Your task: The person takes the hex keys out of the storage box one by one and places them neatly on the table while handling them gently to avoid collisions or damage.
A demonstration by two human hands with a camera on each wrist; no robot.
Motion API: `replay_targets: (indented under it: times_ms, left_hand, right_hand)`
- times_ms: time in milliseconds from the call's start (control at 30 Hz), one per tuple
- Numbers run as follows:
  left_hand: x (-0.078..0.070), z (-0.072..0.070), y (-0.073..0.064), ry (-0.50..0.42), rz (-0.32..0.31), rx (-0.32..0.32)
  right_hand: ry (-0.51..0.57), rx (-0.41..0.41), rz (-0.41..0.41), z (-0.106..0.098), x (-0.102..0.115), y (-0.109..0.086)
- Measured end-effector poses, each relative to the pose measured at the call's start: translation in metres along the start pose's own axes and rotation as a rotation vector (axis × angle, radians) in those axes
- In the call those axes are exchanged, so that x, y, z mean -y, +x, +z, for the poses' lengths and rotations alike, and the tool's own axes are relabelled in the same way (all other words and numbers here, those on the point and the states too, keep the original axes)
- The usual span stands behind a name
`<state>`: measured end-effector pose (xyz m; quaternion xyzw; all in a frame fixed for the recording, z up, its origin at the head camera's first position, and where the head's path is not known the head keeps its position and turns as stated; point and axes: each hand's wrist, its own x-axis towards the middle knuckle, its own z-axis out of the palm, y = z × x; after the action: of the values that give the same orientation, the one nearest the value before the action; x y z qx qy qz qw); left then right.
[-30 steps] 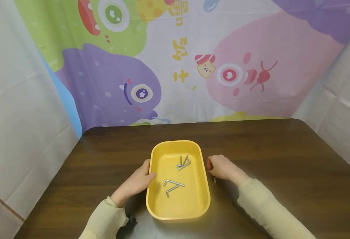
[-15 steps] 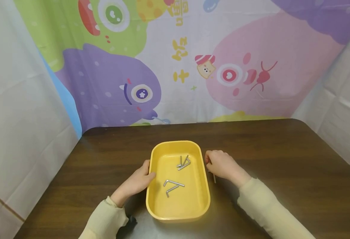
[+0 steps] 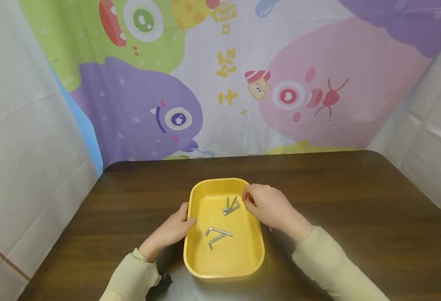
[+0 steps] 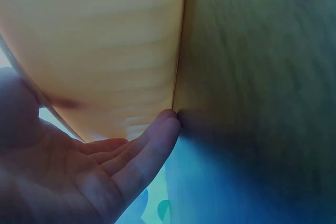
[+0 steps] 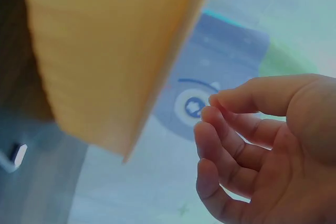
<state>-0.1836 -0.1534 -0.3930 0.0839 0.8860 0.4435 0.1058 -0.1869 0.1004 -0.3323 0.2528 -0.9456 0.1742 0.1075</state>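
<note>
A yellow plastic tray (image 3: 224, 267) stands on the dark wooden table. My left hand (image 3: 173, 228) grips its left side, thumb over the rim and fingers along the outer wall; the left wrist view shows those fingertips near the bottom edge. Inside lie several silver L-shaped hex keys: two (image 3: 219, 231) near the middle and a small cluster (image 3: 230, 207) towards the back right. Over the right rim is my right hand (image 3: 269, 205), fingers loosely bent. In the right wrist view, thumb and fingertips are close together with nothing seen between them.
Another hex key (image 5: 18, 156) lies on the table beside the tray's right wall, mostly hidden by my right hand in the head view. A dark object (image 3: 161, 285) shows by my left sleeve. A cartoon-printed cloth (image 3: 224, 125) hangs behind the table.
My right hand has moved from the table beside the tray up and left to its right rim. The back cluster of hex keys looks slightly different. My left hand stays put.
</note>
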Motion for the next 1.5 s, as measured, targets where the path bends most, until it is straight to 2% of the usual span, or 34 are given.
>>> replay_targets:
  times_ms: [267, 600, 833, 1033, 1267, 1500]
  left_hand:
    - [-0.001, 0.000, -0.001, 0.008, 0.010, -0.006]
    - [0.002, 0.000, -0.001, 0.002, 0.019, -0.003]
    - [0.002, 0.000, -0.001, -0.010, 0.025, 0.000]
    - [0.003, -0.001, -0.001, -0.005, 0.040, 0.006]
    - [0.004, -0.002, -0.001, -0.013, 0.049, 0.019]
    - [0.003, -0.002, -0.001, -0.015, 0.046, 0.015]
  right_hand:
    - [-0.015, -0.008, -0.099, 0.002, 0.021, 0.003]
    - [-0.047, 0.069, -0.251, 0.025, 0.039, -0.001]
    - [-0.072, 0.187, -0.249, 0.035, 0.049, -0.004]
    - [-0.092, 0.243, -0.246, 0.042, 0.051, -0.006]
    - [-0.091, 0.250, -0.256, 0.053, 0.050, -0.010]
    - [-0.089, 0.231, -0.325, 0.061, 0.051, -0.014]
